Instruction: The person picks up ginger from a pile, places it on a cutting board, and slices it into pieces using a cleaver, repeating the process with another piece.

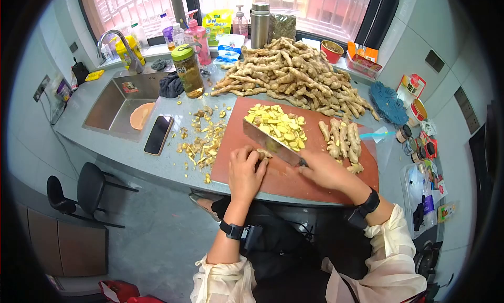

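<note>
My right hand [323, 169] is closed around the handle of a cleaver [270, 143], its broad blade pointing up and left over the red-brown cutting board [294, 185]. My left hand [245, 169] rests on the board with bent fingers, pressing on a piece of ginger [263, 154] that shows partly at its fingertips near the blade. Behind the cleaver lies a heap of sliced ginger [278, 124]. Several whole ginger roots [344, 140] lie on the board's right side. A large pile of ginger [294, 74] rises behind the board.
Ginger scraps [202, 140] are scattered left of the board, near a phone [158, 135] and a steel sink [113, 101]. A green-lidded bottle [189, 74] and a thermos [260, 27] stand behind. A blue leaf-shaped dish [388, 102] and small jars [404, 133] sit right.
</note>
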Motion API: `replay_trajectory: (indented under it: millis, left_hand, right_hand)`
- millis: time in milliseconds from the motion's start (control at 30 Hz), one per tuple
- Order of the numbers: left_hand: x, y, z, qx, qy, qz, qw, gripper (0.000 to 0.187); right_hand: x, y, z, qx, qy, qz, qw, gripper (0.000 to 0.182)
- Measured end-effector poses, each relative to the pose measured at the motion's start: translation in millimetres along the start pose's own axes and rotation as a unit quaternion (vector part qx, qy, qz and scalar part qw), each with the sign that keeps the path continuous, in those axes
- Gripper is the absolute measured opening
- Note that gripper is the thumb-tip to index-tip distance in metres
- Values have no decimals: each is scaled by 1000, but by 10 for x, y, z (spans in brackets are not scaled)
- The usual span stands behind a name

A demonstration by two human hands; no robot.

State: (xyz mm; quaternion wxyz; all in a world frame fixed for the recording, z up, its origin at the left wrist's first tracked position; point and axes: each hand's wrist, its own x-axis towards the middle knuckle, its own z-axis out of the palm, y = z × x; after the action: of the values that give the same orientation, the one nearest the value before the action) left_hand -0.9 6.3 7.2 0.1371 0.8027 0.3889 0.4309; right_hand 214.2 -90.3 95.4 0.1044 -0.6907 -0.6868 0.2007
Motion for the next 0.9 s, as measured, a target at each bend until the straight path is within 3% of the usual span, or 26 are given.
replay_trajectory:
  millis: [167,900]
  left_hand:
    - [5,4,-15,0,3,2,1000,18]
    - [10,1,-17,-8,1,-4,1000,18]
  right_hand:
    - [-38,46,-85,35,41,0,999,32]
    - [-34,-231,-200,21,-12,-18,1000,35]
